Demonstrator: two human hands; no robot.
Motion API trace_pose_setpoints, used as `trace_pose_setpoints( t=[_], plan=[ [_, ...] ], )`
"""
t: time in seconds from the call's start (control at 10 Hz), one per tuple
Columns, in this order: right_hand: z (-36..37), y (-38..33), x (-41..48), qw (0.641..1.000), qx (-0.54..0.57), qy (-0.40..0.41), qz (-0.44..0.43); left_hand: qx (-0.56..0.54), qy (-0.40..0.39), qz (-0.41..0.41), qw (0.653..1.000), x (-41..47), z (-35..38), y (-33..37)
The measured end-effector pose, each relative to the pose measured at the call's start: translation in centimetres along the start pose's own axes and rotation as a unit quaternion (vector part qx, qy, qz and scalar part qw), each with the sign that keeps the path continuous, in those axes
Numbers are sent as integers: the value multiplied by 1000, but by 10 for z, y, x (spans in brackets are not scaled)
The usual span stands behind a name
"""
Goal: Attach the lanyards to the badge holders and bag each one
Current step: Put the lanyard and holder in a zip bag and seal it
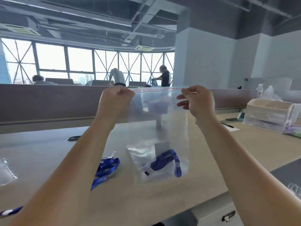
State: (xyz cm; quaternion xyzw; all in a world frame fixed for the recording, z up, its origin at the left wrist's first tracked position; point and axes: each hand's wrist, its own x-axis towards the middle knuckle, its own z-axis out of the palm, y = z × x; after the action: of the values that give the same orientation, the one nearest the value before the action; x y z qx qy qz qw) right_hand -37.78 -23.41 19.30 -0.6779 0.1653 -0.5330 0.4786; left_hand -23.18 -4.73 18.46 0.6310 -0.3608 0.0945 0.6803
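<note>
Hands (116, 100) (196, 101) pinch bag (158, 128) top edge; lanyard (164, 162) inside.

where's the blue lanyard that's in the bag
The blue lanyard lies at the bottom of the clear zip bag, centre of the head view, held up by the left hand and right hand, right of the loose lanyards.

lanyard (164, 162) in bag (158, 121), above table (203, 149)

Beige table (146, 193), clear bins (267, 115) at right, black pen (227, 125) beside them
</note>
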Motion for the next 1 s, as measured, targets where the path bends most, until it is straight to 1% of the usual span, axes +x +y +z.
trace_pose_setpoints(
  t=[0.1,0.3,0.4,0.5,0.6,0.7,0.8,0.9,1.0],
  plan=[
    [8,27,23,999,-18,-3,26,-3,-6,-41,999,18,20,-26],
    [41,107,62,992,-57,-23,110,38,-16,-114,993,44,49,-107],
    [60,151,68,986,-67,-23,150,76,-13,-164,983,51,57,-156],
    [71,176,70,981,-45,-29,188,109,-11,-176,978,50,63,-182],
    [88,208,72,970,-36,-53,237,151,-9,-182,971,47,68,-209],
    [103,231,72,957,-63,-85,272,192,-25,-197,961,49,66,-233],
    [112,244,68,948,-104,-120,274,216,-49,-223,949,49,64,-250],
    [119,254,62,936,-157,-145,280,256,-93,-240,932,47,64,-264],
    [123,259,59,925,-181,-161,291,261,-107,-256,925,46,66,-269]
  ],
)
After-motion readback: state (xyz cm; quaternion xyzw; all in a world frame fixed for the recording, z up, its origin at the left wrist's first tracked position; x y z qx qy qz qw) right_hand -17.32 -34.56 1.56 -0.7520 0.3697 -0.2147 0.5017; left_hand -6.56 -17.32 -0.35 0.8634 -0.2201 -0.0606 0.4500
